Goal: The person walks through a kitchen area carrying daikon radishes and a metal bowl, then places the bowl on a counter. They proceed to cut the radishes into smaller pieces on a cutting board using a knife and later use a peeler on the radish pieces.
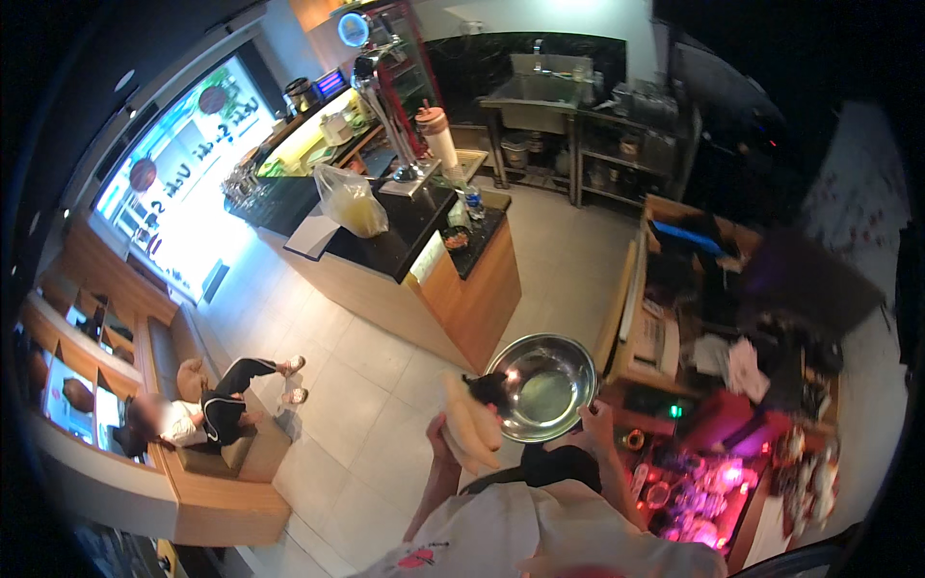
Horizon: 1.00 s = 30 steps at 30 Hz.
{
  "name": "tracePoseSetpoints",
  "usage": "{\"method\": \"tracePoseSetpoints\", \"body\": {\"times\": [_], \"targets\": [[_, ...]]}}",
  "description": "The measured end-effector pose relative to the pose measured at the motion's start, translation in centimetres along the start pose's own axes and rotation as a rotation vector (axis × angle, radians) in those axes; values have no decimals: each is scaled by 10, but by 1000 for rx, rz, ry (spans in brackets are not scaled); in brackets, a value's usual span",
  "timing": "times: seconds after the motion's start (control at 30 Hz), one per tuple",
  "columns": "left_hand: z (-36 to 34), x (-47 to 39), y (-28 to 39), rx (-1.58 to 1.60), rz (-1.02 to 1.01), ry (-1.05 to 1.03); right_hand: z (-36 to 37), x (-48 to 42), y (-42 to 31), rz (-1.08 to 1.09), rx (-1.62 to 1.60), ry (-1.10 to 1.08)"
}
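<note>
My left hand [441,439] is closed around several long pale pieces [473,426] that look like peeled root vegetables, perhaps daikon; they are slightly blurred. Against them, at the bowl's left rim, sits a dark item [487,390] with a bit of red, too blurred to name. A shiny stainless steel mixing bowl [542,390] is gripped at its lower right rim by my right hand [597,420]. The bowl is tilted toward me, and its inside shows no contents. Both hands are in front of my white top, above the tiled floor.
A wood-sided counter [405,303] with a black top stands ahead, bearing a plastic bag of yellowish contents [354,206] and a beer tap [383,108]. A cluttered wooden desk [650,318] and a pink-lit display [701,498] flank my right. A person [209,419] reclines on a bench at left.
</note>
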<state>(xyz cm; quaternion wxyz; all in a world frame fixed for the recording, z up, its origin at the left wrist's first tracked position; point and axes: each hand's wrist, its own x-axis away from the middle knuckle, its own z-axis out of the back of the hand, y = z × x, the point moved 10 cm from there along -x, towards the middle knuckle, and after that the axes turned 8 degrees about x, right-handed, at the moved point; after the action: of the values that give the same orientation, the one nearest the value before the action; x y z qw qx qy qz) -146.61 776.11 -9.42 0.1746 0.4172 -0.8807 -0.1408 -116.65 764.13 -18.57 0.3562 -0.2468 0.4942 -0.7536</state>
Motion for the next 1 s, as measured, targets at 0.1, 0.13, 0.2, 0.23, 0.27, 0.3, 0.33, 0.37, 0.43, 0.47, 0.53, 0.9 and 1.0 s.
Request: {"method": "tracePoseSetpoints", "body": {"times": [0.1,0.13,0.2,0.23,0.27,0.3,0.33,0.37,0.43,0.47,0.53,0.9,1.0], "targets": [[-32,-91,6,-9,103,-11,-25,-85,-33,-268,-225,-34],[-47,-117,10,-15,128,-28,-28,-111,-31,-301,-226,-29],[-58,-172,11,91,237,-14,-24,-169,-43,-293,-152,12],[-61,-198,9,149,295,-9,-26,-198,-35,-294,-160,29],[-66,-225,11,257,336,-65,-27,-225,-19,-297,-170,49],[-70,-254,14,234,333,-61,-29,-257,-8,-292,-187,64],[-72,-283,18,213,335,-55,-29,-285,0,-301,-165,51],[-74,-312,22,193,338,-48,-33,-310,7,-315,-200,64],[-78,-374,22,232,363,-87,-35,-361,21,-337,-253,87],[-79,-408,22,218,384,-101,-35,-387,30,-343,-197,117],[-90,-478,27,190,429,-103,-37,-434,59,-435,-182,138],[-160,-816,66,378,232,-176,3,-757,77,-382,-285,234],[-149,-888,57,463,246,-245,-5,-860,77,-427,-317,197]]}}
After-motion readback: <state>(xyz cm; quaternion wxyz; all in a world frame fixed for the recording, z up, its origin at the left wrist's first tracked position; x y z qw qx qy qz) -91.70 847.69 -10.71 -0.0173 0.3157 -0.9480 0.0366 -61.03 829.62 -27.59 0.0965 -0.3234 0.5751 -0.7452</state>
